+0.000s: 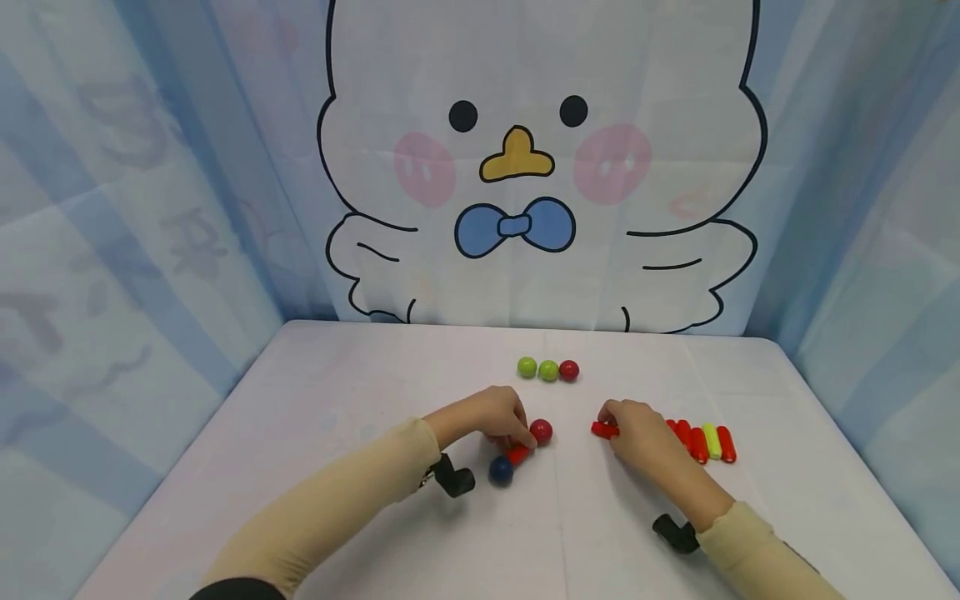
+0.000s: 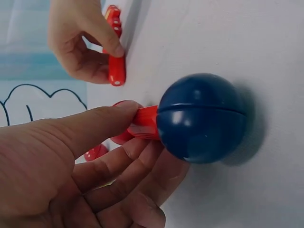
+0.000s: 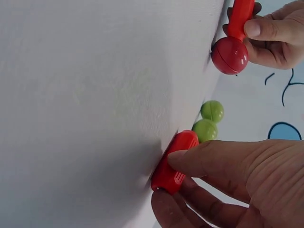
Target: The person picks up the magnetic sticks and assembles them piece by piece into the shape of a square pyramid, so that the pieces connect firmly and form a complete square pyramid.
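My left hand [image 1: 497, 414] pinches a short red rod [image 1: 519, 453] between thumb and fingers, low over the white table. On the rod's near end sits a dark blue ball [image 2: 202, 118], large in the left wrist view; a red ball [image 1: 541, 431] is at its far end. To the right, my right hand [image 1: 637, 429] holds a second red rod [image 3: 172, 164] by thumb and fingertips, close at the table surface. No ball is on the end of that rod facing the left hand.
Beside the right wrist lies a row of several red rods [image 1: 698, 446] with one yellow-green rod [image 1: 711, 441] among them. Farther back, two green balls [image 1: 527, 367] and a red ball [image 1: 569, 370] stand in line. A printed curtain [image 1: 517, 283] rises behind the table [image 1: 375, 358].
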Tool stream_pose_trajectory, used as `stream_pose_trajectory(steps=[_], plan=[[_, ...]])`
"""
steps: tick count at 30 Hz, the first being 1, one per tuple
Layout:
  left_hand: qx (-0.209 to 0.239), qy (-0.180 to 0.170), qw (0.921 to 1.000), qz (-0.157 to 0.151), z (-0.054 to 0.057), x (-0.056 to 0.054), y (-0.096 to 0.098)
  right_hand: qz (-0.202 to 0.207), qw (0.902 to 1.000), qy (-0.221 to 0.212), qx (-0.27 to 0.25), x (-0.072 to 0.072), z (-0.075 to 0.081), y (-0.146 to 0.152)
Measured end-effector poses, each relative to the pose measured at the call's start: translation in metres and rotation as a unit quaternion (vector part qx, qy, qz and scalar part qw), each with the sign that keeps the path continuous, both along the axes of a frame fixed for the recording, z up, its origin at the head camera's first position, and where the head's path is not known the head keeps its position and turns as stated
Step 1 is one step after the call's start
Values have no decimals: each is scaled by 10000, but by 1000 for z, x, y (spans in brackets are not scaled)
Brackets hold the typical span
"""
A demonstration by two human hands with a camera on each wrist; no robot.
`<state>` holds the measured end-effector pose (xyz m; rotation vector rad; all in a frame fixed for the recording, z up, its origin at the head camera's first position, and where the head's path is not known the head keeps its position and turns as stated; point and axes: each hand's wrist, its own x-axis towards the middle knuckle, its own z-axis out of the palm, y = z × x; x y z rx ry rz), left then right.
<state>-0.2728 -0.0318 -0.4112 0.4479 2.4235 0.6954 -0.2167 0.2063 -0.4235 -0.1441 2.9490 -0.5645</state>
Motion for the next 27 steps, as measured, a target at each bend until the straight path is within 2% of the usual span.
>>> stream_pose_trajectory(steps=[8,14,18,27], plan=[[431,-301,9986,69,-8,6,-11,16,9999,-1,-129,-4,-3,-10],[810,-624,9936,481,-13,12,-16,173,9996,84,-217,-6,-2,-18],[1094,-875,9873,746,-16,15,-21,202,9995,97,-214,-6,-1,-25],[1695,-1357,9680,1258,-24,15,-27,318,9992,82,-214,-8,1,-36]])
